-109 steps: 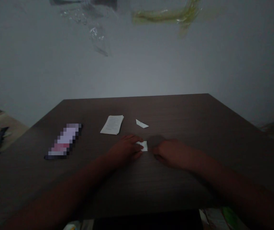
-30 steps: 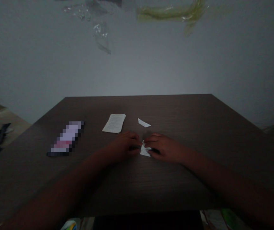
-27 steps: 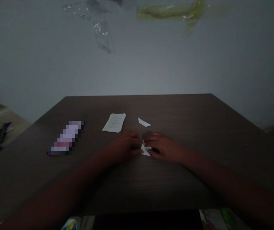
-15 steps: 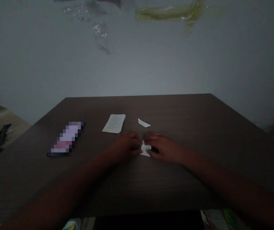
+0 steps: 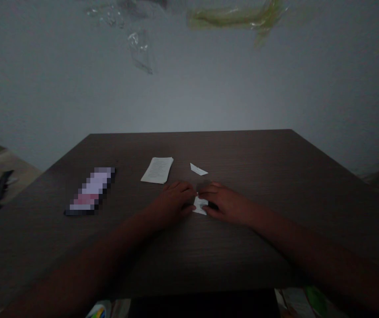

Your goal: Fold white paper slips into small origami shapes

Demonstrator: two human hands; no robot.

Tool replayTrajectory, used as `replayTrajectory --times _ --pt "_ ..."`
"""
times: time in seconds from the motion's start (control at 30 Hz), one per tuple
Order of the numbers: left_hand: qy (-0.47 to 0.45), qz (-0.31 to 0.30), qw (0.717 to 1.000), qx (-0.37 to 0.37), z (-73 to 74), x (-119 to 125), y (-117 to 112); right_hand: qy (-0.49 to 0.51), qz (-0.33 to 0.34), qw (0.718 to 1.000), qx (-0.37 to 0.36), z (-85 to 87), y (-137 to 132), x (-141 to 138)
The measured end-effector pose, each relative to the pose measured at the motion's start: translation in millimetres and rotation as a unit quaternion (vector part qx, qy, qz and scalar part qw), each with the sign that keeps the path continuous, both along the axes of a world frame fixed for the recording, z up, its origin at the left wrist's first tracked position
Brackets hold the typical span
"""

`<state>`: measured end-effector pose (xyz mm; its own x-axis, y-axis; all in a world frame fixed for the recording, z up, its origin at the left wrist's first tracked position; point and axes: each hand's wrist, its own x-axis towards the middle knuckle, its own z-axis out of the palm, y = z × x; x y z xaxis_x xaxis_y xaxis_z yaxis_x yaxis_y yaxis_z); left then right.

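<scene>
Evidently the only writing in sight is on the papers, and none of it can be made out: the stack of white sheets (image 5: 157, 170) carries fine printed lines too small to read, and the folded white strip (image 5: 198, 169) to its right shows only faint marks. The phone (image 5: 91, 190), lying aslant on the left side of the table (image 5: 258, 159), has its screen blurred into blocks of pale lilac and pink, so no label or brand can be read there either. Both hands meet over a small piece of white paper (image 5: 200, 206), which lies on the tabletop between them, nearer the person than the stack and the strip. The left hand (image 5: 173, 201) is bent over the paper's left side, thumb tip at its edge and the forefinger near its far corner. The right hand (image 5: 224, 203) faces it from the other side, thumb and forefinger parted with a dark gap between them, their tips at the paper's right side. Whether either hand pinches the sheet or merely presses it down cannot be told in the dim light. Beyond the table, yellowish tape (image 5: 232, 18) sticks to the pale wall (image 5: 209, 84).
</scene>
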<state>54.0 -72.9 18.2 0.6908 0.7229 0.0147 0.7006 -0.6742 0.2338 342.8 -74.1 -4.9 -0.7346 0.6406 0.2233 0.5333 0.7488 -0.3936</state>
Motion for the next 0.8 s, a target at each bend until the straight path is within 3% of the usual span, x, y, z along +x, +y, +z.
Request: replayTrajectory --times 0.13,0.47,0.8 --pt "0.002 -0.039 0.999 -0.013 0.0 2 0 0.01 0.006 1.0 -0.018 -0.1 2 2" --pt "0.011 -0.059 0.998 0.017 2.4 2 -1 0.003 0.007 0.999 -0.048 10.0 0 2" --pt "0.025 -0.037 0.999 0.002 10.2 5 -4 0.017 0.011 0.998 -0.053 0.9 11 7"
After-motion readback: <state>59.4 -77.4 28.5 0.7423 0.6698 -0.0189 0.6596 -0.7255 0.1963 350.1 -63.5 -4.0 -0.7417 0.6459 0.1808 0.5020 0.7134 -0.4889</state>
